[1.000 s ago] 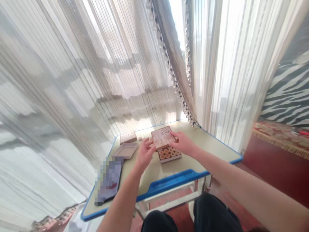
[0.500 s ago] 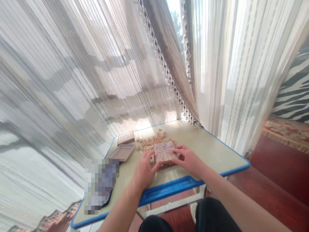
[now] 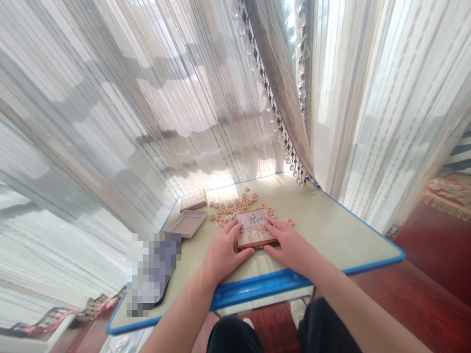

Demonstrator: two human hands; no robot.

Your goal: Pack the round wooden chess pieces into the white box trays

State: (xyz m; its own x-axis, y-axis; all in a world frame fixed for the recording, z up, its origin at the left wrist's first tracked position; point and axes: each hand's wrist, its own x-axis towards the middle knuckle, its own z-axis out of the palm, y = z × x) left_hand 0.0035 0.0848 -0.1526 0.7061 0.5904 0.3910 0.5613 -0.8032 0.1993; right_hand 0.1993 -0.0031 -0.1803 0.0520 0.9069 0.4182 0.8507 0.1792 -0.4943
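Note:
A small flat box (image 3: 253,234) with black brush lettering and a pinkish printed top lies near the table's front edge. My left hand (image 3: 226,250) is on its left side, fingertips over the top and thumb at the near edge. From the right, my right hand (image 3: 290,242) grips it the same way, fingers on the lettered top and thumb along the front. Just behind the box are scattered several round wooden Chinese chess pieces (image 3: 245,201). One piece (image 3: 290,222) sits beyond my right hand's fingers.
To the left is a shallow empty-looking tray (image 3: 187,223), likely a box half, with another printed box (image 3: 193,200) behind it. A pixelated dark flat object (image 3: 156,272) lies at the left edge. The table (image 3: 342,230) has a blue rim; curtains (image 3: 206,98) hang behind it.
My fingers have slid further over the box top, and the thumbs have come to its near edge. The box appears turned slightly. The camera view has shifted a little.

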